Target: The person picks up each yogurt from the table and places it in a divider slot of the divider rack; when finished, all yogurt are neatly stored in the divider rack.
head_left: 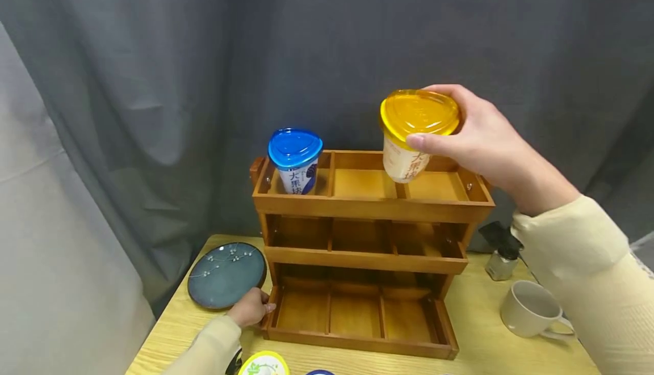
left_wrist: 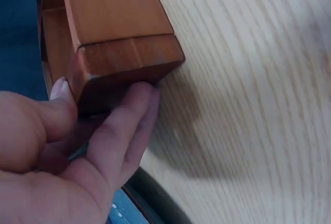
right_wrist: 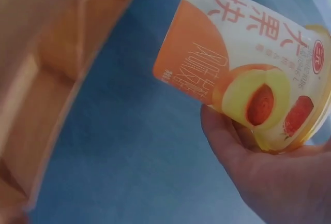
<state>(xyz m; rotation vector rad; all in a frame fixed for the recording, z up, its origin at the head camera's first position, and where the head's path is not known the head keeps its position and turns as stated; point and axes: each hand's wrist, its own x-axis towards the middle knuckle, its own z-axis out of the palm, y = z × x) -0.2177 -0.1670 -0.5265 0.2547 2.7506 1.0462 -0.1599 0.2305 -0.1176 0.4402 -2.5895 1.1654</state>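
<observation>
My right hand [head_left: 485,139] grips a yogurt cup with a yellow lid [head_left: 420,115] by its lidded end, holding it above the top tier of a three-tier wooden organizer [head_left: 368,208]. Peach artwork shows on the cup's side [right_wrist: 253,92] in the right wrist view. At the organizer's lower left, my left hand [head_left: 250,307] pinches the side wall of the bottom tier. The left wrist view shows the thumb over that wall's edge and the fingers [left_wrist: 111,141] against the outside of the wooden corner [left_wrist: 129,58]. A blue-lidded yogurt cup [head_left: 294,151] stands in the top tier's left compartment.
Left of the organizer lies a dark blue plate [head_left: 225,276] with a blossom pattern. A white mug [head_left: 531,310] and a small glass jar with a black top [head_left: 502,262] stand on the right. A yellow-rimmed lid [head_left: 264,365] shows at the front edge; a grey curtain hangs behind.
</observation>
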